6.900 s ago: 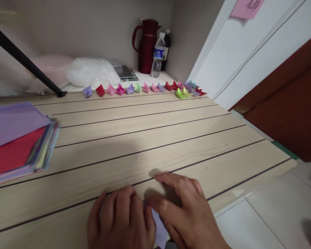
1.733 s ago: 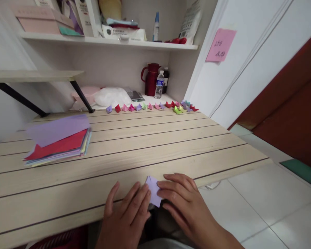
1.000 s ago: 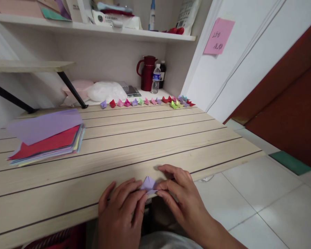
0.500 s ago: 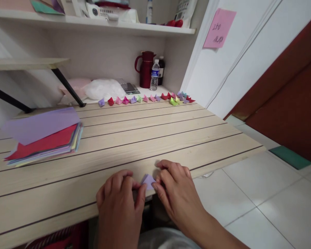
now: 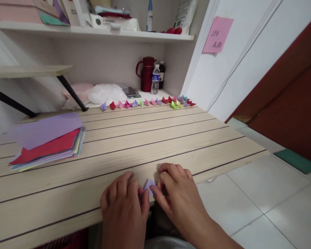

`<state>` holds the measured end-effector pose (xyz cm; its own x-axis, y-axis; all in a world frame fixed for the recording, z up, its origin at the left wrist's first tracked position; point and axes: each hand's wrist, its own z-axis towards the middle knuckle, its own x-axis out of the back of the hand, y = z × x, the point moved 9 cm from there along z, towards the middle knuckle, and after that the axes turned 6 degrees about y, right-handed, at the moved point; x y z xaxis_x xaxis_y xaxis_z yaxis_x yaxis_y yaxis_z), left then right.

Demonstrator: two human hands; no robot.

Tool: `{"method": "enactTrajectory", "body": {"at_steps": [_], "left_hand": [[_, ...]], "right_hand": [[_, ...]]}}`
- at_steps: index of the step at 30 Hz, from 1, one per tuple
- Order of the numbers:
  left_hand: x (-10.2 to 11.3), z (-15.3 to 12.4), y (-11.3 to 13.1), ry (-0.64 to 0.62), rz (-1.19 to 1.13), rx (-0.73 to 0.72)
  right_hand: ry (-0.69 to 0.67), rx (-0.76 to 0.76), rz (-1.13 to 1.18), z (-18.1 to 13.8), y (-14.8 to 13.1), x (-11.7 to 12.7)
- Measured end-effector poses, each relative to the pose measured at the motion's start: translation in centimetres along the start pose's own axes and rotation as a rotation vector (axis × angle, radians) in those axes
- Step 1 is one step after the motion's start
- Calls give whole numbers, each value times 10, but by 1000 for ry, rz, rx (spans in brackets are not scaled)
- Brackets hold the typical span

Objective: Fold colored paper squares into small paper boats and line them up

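A small folded piece of purple paper (image 5: 149, 185) lies at the near edge of the wooden table, between my two hands. My left hand (image 5: 124, 197) has its thumb and fingertips closed on the paper's left side. The thumb of my right hand (image 5: 177, 188) presses the paper's right side, with the index finger curled behind it. Part of the paper is hidden under the fingertips. Along the table's back edge stands a row of small folded paper boats (image 5: 134, 103) in several colours.
At the left a stack of coloured paper sheets (image 5: 49, 145) has a purple sheet on top. A black-legged stand (image 5: 72, 92) is behind it. A red jug (image 5: 146, 74) and a water bottle (image 5: 155, 79) stand at the back. The table (image 5: 171, 135) ends at the right above a tiled floor.
The view has tilted up slightly, so everything sits a little lower. My right thumb has moved further over the folded purple paper, and less of it shows between my hands.
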<state>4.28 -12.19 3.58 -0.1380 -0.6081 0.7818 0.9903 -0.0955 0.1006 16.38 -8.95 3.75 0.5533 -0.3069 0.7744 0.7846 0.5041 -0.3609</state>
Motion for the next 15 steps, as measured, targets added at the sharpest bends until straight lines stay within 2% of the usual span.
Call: {"method": "enactTrajectory", "body": {"at_steps": [3, 7, 10, 15], "left_hand": [[3, 2, 4, 37, 15, -55], [4, 3, 8, 55, 34, -121], [1, 2, 6, 45, 54, -129], [6, 1, 0, 82, -4, -115]], "right_hand": [[-16, 21, -23, 1, 0, -3], [0, 50, 114, -2, 2, -1], [16, 97, 164, -8, 2, 0], [79, 202, 87, -15, -5, 2]]}}
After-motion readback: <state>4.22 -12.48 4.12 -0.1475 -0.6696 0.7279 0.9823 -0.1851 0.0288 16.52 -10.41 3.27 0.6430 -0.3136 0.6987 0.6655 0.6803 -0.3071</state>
